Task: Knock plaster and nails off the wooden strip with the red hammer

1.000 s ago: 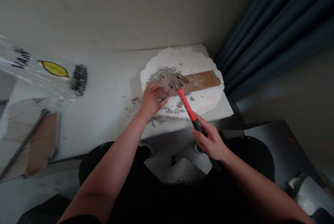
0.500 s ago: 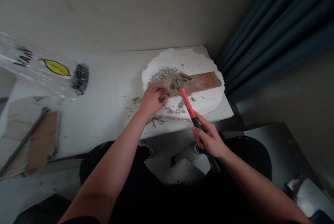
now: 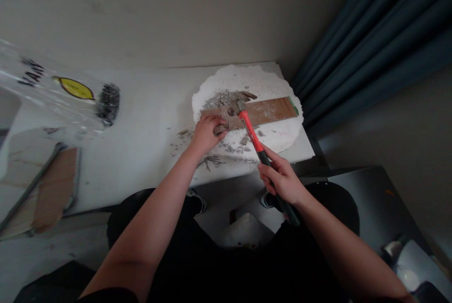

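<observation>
My right hand point(image 3: 281, 182) grips the black end of a red-handled claw hammer point(image 3: 251, 131). Its steel head rests on the left part of a brown wooden board point(image 3: 270, 110). The board lies across a round white foam slab point(image 3: 278, 84) on the white table point(image 3: 141, 129). My left hand point(image 3: 205, 134) sits at the board's left end, fingers curled round a small grey chunk. Grey rubble point(image 3: 221, 99) is heaped just behind the hammer head. A few thin nails point(image 3: 212, 161) lie on the table below my left wrist.
A clear plastic bag point(image 3: 67, 98) with a yellow mark and a dark clump lies at the table's left. Cardboard and a metal bar point(image 3: 38, 185) sit at the far left. Dark blue curtains point(image 3: 370, 44) hang at the right. A dark surface point(image 3: 381, 204) is at lower right.
The hammer head has shifted slightly up and left along the board, toward the rubble. My right hand moved a little up the view. My left hand stays at the board's end.
</observation>
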{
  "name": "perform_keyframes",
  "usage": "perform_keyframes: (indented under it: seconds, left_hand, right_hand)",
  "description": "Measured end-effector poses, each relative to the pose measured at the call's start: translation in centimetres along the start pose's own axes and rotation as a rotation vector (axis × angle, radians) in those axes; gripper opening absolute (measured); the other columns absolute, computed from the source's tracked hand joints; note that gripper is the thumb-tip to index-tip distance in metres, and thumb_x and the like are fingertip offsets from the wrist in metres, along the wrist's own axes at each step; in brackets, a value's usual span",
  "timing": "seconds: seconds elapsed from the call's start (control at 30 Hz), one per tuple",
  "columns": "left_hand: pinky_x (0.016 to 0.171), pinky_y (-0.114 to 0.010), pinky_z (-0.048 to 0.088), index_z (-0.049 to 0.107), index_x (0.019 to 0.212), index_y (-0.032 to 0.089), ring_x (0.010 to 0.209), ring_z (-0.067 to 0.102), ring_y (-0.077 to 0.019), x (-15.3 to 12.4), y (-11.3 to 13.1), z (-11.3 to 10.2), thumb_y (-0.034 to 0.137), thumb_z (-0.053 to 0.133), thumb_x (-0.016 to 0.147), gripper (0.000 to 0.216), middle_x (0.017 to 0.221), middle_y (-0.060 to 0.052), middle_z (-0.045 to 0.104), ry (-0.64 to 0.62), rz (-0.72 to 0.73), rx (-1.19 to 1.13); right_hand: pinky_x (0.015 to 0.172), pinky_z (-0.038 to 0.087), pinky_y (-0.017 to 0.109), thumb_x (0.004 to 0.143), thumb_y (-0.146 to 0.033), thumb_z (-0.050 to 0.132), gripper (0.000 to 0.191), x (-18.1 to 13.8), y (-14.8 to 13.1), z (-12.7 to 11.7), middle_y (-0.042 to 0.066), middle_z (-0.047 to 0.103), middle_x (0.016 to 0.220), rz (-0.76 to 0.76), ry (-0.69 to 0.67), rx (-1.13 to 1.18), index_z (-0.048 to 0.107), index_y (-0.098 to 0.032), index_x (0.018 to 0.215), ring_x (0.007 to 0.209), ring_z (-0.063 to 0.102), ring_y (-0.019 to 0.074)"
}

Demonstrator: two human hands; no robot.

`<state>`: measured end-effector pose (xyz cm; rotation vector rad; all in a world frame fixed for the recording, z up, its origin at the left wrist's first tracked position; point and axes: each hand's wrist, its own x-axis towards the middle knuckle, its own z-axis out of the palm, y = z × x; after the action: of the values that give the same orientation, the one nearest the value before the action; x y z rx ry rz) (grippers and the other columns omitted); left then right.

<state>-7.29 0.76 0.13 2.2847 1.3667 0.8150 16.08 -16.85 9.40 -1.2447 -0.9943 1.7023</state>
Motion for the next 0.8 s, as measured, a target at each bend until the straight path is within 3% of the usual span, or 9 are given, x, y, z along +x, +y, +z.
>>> perform_keyframes:
  seconds: [0.2, 0.37, 0.53, 0.8]
  left_hand:
    - [0.109, -0.055, 0.052, 0.074, 0.102, 0.024, 0.118, 0.066, -0.0346, 0.1, 0.6, 0.2, 0.022, 0.079, 0.076, 0.027, 0.116, -0.009, 0.075, 0.031, -0.021, -0.020]
    - [0.107, -0.053, 0.051, 0.073, 0.097, 0.021, 0.113, 0.066, -0.0319, 0.1, 1.5, 0.8, 0.031, 0.076, 0.087, 0.014, 0.110, -0.010, 0.075, 0.104, -0.052, -0.047]
    - [0.108, -0.052, 0.048, 0.070, 0.094, 0.022, 0.117, 0.064, -0.0307, -0.1, 1.6, 0.9, 0.030, 0.071, 0.092, 0.008, 0.116, -0.010, 0.074, 0.070, -0.077, -0.027]
    - [0.110, -0.052, 0.047, 0.069, 0.098, 0.021, 0.124, 0.063, -0.0319, -0.6, 1.3, 1.0, 0.029, 0.068, 0.095, 0.009, 0.124, -0.013, 0.072, 0.051, 0.007, -0.005]
  right_hand:
    - [0.033, 0.029, 0.019, 0.097, -0.031, 0.063, 0.075, 0.1, -0.7, 0.2, -0.012, 0.044, 0.054, -0.003, -0.014, -0.038, 0.037, -0.024, 0.167, 0.035, 0.034, 0.0067]
    - [0.033, 0.029, 0.019, 0.097, -0.030, 0.063, 0.076, 0.2, -0.8, 0.0, -0.012, 0.043, 0.053, -0.055, -0.001, -0.018, 0.035, -0.024, 0.167, 0.036, 0.034, 0.0072]
    - [0.033, 0.028, 0.019, 0.097, -0.028, 0.062, 0.075, 0.3, -0.5, -0.2, -0.012, 0.044, 0.054, -0.018, 0.017, -0.042, 0.036, -0.023, 0.167, 0.035, 0.034, 0.0067]
    - [0.035, 0.030, 0.019, 0.100, -0.032, 0.063, 0.073, -0.4, -0.1, -0.1, -0.011, 0.042, 0.056, -0.041, -0.023, -0.061, 0.037, -0.026, 0.167, 0.037, 0.035, 0.0070]
